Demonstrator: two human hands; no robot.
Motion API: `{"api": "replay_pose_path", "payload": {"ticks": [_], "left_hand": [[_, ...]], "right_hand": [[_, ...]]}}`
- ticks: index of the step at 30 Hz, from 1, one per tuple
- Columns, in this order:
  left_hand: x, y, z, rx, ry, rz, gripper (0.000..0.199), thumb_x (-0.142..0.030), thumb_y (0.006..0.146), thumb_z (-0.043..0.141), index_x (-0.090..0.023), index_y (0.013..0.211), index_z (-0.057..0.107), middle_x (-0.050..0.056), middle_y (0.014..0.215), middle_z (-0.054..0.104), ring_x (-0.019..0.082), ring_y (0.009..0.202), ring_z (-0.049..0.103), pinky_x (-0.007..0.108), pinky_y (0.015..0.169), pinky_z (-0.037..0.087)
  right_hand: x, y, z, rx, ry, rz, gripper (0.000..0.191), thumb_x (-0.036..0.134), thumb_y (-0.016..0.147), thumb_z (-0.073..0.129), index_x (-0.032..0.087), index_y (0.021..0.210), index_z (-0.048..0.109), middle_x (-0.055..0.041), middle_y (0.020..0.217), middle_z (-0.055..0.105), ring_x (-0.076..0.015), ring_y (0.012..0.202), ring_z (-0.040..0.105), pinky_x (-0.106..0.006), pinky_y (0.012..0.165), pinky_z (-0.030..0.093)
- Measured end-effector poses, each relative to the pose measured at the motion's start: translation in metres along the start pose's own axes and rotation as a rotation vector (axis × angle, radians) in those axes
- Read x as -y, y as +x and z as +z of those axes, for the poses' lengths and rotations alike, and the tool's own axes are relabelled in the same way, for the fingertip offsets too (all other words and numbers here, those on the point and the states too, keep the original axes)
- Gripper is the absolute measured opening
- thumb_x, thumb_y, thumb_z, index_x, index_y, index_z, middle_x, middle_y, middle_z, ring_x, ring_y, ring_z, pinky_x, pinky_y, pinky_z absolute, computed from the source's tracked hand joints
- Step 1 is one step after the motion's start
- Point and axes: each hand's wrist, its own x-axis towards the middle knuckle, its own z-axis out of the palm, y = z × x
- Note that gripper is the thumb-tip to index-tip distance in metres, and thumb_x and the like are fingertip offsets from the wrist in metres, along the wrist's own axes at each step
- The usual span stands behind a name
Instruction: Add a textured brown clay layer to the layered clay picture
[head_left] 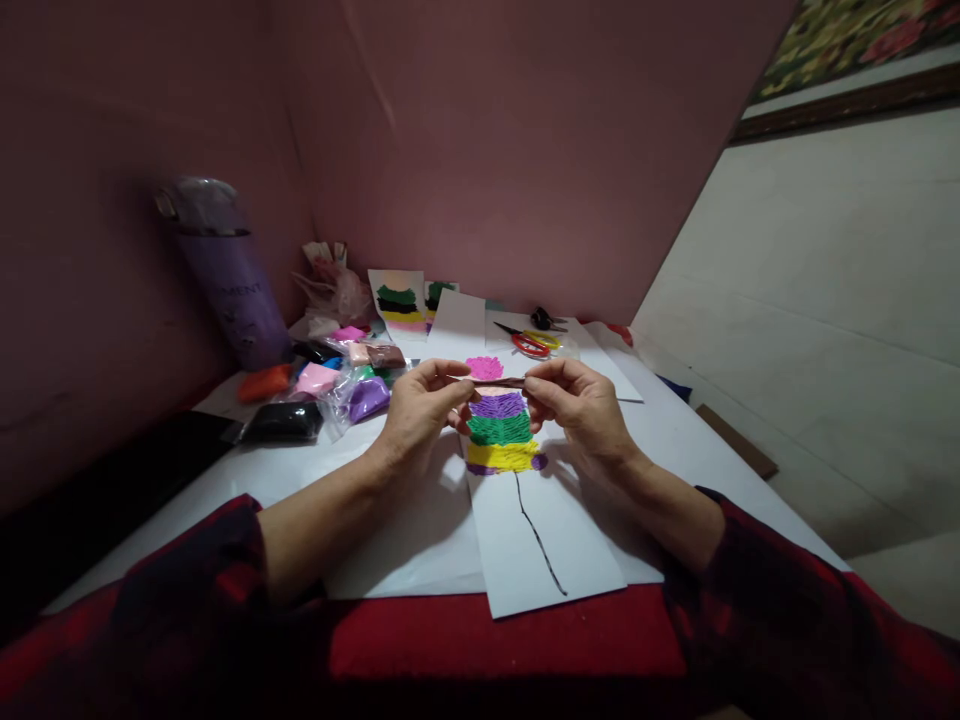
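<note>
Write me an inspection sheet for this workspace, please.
Surface: white sheets over red cloth, which shows at the near edge.
Job's things: a card with coloured bands and a dark wavy line; a thin brown strip held above it.
Clutter: plastic-wrapped coloured packs and a purple bottle at left; red-and-yellow-handled scissors behind the card.
Grippers: bare hands; left and right pinch opposite ends of the strip.
Cables: nothing seen.
Surroundings: pink wall behind, white wall and framed picture at right.

Dark navy-and-red plaid sleeves [187,560], loose cuffs above bare wrists
</note>
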Motion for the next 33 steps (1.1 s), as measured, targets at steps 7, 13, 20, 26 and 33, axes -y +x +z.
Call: {"api": "replay_pose_path", "payload": {"ticks": [7,13,20,26,33], "left_hand": [[0.0015,-0.0017,-0.003,0.187,0.008,-0.011,0.023,-0.026,0.067,0.081,-0.013,0.083,0.072,0.002,0.069,0.065,0.01,0.056,0.057,0.02,0.045,0.048],[0.0064,0.0029,-0.0039,0.218,0.001,0.008,0.031,-0.025,0.061,0.085,-0.014,0.087,0.071,-0.001,0.063,0.063,0.009,0.049,0.054,0.021,0.043,0.047],[0.0051,0.0001,-0.0022,0.271,0.064,-0.043,0.027,-0.025,0.063,0.083,-0.011,0.083,0.072,0.001,0.067,0.067,0.008,0.05,0.055,0.021,0.045,0.046],[0.0025,-0.0025,0.0003,0.266,0.102,0.008,0.028,-0.027,0.063,0.083,-0.011,0.083,0.072,0.001,0.067,0.066,0.009,0.046,0.053,0.022,0.042,0.046],[0.0014,0.0004,0.0003,0.115,0.146,0.032,0.02,-0.026,0.069,0.079,-0.011,0.076,0.068,0.0,0.063,0.062,0.009,0.05,0.054,0.019,0.042,0.046]], "right_hand": [[0.0014,-0.0007,-0.0001,0.085,-0.013,0.007,0.023,0.035,0.075,0.075,0.018,0.086,0.064,0.002,0.061,0.062,-0.0121,0.053,0.058,-0.027,0.047,0.051],[0.0049,-0.0023,-0.0024,0.17,-0.046,-0.017,0.018,0.033,0.076,0.074,0.02,0.085,0.065,0.0027,0.061,0.062,-0.0113,0.054,0.058,-0.024,0.045,0.049],[0.0045,-0.0045,0.0009,0.228,0.011,-0.017,0.022,0.036,0.075,0.074,0.019,0.084,0.064,0.0025,0.06,0.063,-0.0115,0.053,0.058,-0.024,0.044,0.049],[0.0031,-0.004,0.0002,0.185,0.032,-0.019,0.018,0.031,0.075,0.074,0.018,0.083,0.064,0.001,0.068,0.064,-0.0118,0.059,0.06,-0.022,0.044,0.049],[0.0028,-0.0046,-0.0011,0.173,0.011,-0.035,0.011,0.027,0.079,0.07,0.018,0.082,0.065,0.0025,0.061,0.061,-0.0108,0.051,0.055,-0.024,0.043,0.046]]}}
